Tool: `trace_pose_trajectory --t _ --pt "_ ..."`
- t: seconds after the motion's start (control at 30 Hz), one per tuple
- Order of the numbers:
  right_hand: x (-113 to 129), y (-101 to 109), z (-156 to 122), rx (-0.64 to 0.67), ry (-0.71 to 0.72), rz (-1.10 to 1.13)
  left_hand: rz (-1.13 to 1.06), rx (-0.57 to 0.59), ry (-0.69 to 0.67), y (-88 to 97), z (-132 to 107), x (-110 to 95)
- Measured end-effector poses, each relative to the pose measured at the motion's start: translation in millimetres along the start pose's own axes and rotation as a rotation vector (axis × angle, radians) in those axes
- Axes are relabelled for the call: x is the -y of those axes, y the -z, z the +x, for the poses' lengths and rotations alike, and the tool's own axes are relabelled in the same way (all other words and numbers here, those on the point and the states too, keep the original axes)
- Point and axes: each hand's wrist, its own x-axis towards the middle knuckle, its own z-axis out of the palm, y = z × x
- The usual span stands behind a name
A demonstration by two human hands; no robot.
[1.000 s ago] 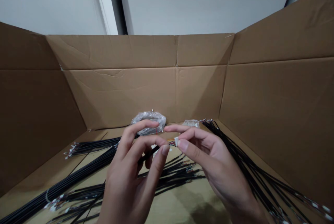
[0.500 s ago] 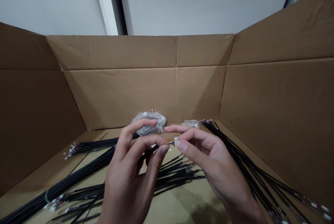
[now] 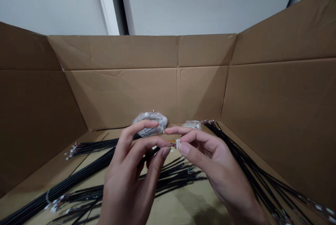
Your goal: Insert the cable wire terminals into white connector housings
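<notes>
1. The right hand (image 3: 223, 179) has thumb and forefinger narrowed to a tight pinch on a small white connector (image 3: 177, 143). Its other fingers fan loosely behind.
2. Facing it, the left hand (image 3: 128, 186) closes its fingertips (image 3: 166, 151) on the end of a black cable (image 3: 149, 153). Thin coloured wires (image 3: 172, 142) stick out of that end and reach right up to the connector. I cannot tell whether they are seated in it or only touching.
3. As I read it, the step in hand is bringing the wire ends and the connector together. To do it well I would grip close to the wire tips so they do not buckle, hold the connector square, and press straight along the line of the wires rather than at an angle.
4. Just past the left fingertips lies a crumpled clear plastic bag (image 3: 150, 122). A smaller bag (image 3: 192, 124) lies past the right forefinger.
5. Under the fingers is a loose spread of cables (image 3: 181, 176). A thick left bundle (image 3: 65, 184) runs off beyond the left wrist, and a right bundle (image 3: 252, 172) fans out beyond the back of the right hand.
6. Around everything stand the walls of a cardboard box (image 3: 147, 88).
</notes>
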Motion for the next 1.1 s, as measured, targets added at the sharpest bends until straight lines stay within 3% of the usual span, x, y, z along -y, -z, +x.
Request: trace_pose_trajectory --t 1.1 --pt "2.4 0.1 -2.7 0.023 -0.006 0.003 0.016 0.003 -0.020 0.7 -1.5 -0.8"
